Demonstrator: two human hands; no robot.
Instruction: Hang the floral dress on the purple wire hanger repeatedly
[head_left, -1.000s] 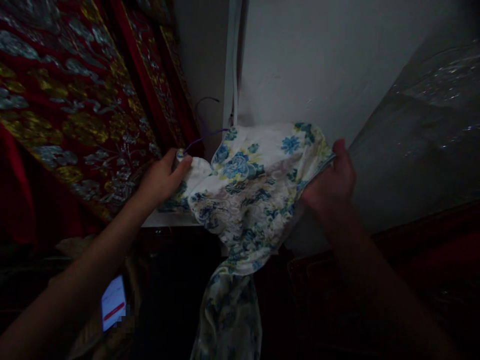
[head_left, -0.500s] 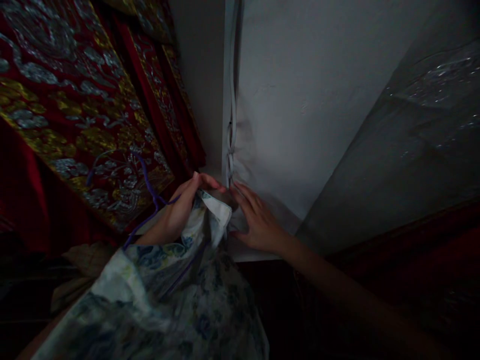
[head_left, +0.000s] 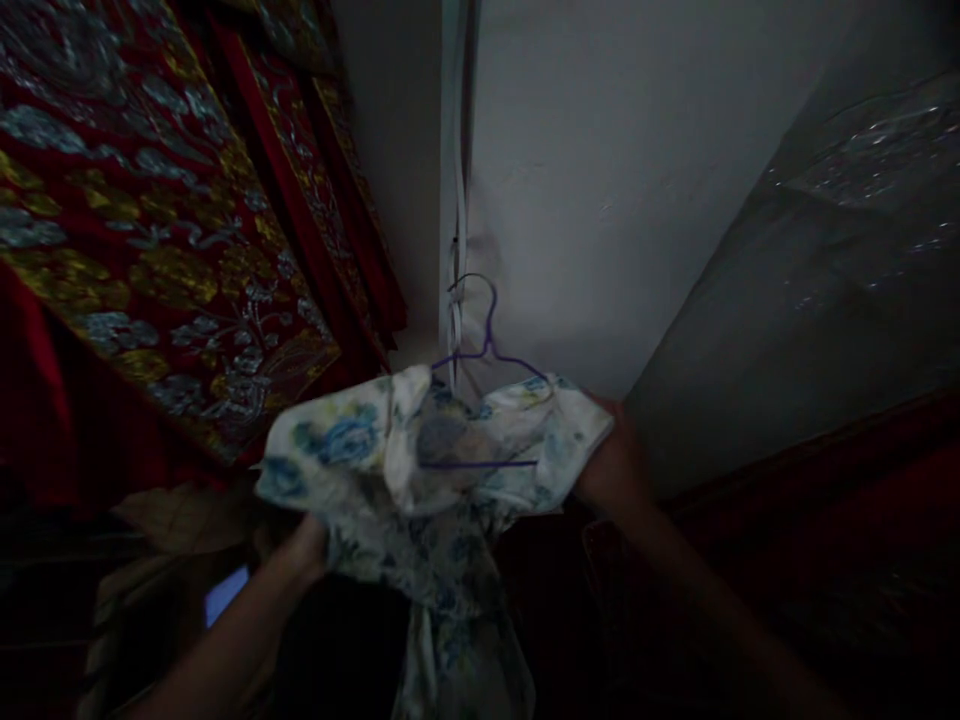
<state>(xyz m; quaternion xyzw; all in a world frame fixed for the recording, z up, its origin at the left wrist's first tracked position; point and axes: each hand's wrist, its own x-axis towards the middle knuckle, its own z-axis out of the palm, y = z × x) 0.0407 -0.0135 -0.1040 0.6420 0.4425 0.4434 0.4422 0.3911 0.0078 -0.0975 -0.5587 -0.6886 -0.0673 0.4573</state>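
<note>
A white floral shirt (head_left: 442,540) with blue flowers hangs on a purple wire hanger (head_left: 489,340), its shoulders spread to both sides. The hanger's hook overlaps the loops of a white cable (head_left: 454,325) on the wall; contact with it cannot be made out. My left hand (head_left: 307,545) grips the shirt from below the left sleeve, most fingers hidden behind the cloth. At the right sleeve, my right hand (head_left: 604,465) is closed on the cloth, its fingertips covered by it. The hanger's lower bar shows through the neck opening.
Red cloth with gold and silver embroidery (head_left: 180,250) hangs at the left. A pale wall (head_left: 600,180) is behind the hanger, with plastic-like sheeting (head_left: 847,270) to the right. A small lit screen-like patch (head_left: 225,597) shows at lower left. The scene is dim.
Both hands have moved apart and down from the cable to the shirt's sleeves. The hanger, earlier at the left by my left arm, is now upright at the cable with the shirt spread.
</note>
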